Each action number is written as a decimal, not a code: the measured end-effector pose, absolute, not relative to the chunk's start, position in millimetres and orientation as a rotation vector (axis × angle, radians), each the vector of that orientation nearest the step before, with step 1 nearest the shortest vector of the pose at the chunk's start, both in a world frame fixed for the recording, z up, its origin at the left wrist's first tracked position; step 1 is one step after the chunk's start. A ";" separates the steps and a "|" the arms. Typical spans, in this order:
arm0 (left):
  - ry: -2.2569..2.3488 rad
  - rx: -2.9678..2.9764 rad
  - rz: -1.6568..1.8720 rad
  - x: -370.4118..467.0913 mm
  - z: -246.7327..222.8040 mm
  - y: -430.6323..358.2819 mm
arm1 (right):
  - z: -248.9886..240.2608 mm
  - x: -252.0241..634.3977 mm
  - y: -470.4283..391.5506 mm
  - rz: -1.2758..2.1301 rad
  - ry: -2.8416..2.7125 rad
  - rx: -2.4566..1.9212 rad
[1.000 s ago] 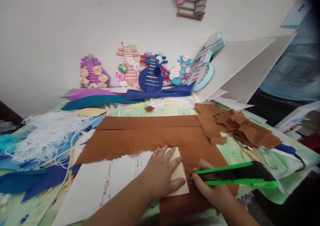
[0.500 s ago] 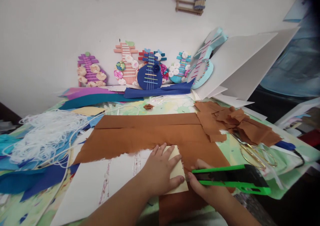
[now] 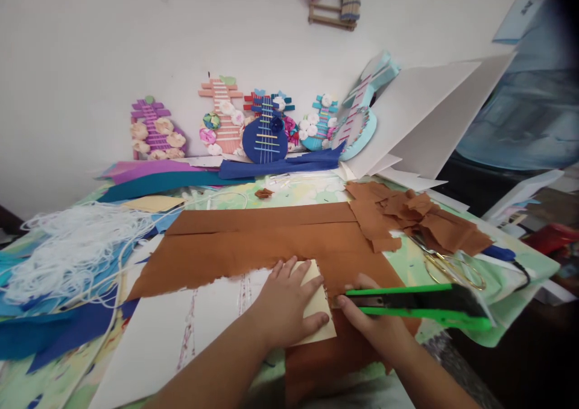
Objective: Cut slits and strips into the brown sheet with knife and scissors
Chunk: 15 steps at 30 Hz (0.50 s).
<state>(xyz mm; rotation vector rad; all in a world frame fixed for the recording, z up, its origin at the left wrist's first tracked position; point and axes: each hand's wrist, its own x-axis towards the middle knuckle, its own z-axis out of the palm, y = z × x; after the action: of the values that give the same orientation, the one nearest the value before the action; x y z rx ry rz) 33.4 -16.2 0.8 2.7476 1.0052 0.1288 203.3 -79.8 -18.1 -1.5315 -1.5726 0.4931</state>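
Across the bench (image 3: 312,192), a wide brown sheet (image 3: 253,249) lies spread in front of me, its rough lower edge lapping over a white board (image 3: 154,324) that carries streaky, reddish bands. My left hand (image 3: 289,312) is laid flat with its fingers spread and gripping nothing; they press on a cream card (image 3: 315,303), whose right edge lies over the brown. My right hand (image 3: 368,321) is just beside that edge, its fingers closed around one end of a green-and-black tool (image 3: 420,303). The long body of the tool points away to my right, and the very tip is hidden at my fingers, so I can't tell whether it touches the sheet.

Beyond that hand, torn brown scraps (image 3: 456,231) sit in a heap, with gold-handled scissors (image 3: 438,257) partly under them. To my left a tangle of white cord (image 3: 76,246) rests on blue pieces (image 3: 54,330). Along the wall at the back stand small stringed-instrument models: a purple one (image 3: 154,125), a peach one (image 3: 226,134) and a dark blue one (image 3: 262,140) among them. Farther right, a larger pale blue one (image 3: 362,125) leans beside big white panels (image 3: 420,107).
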 end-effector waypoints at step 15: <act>0.989 2.759 0.159 32.1 2.2 -15.4 | -18.0 202.4 -82.3 0.438 -1.726 -1.558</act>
<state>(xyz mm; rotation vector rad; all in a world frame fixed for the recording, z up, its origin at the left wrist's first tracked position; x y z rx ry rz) 32.1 -15.4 2.2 2.7586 0.9889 0.1586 202.4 -82.3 -18.0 -1.5583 -1.7264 0.4380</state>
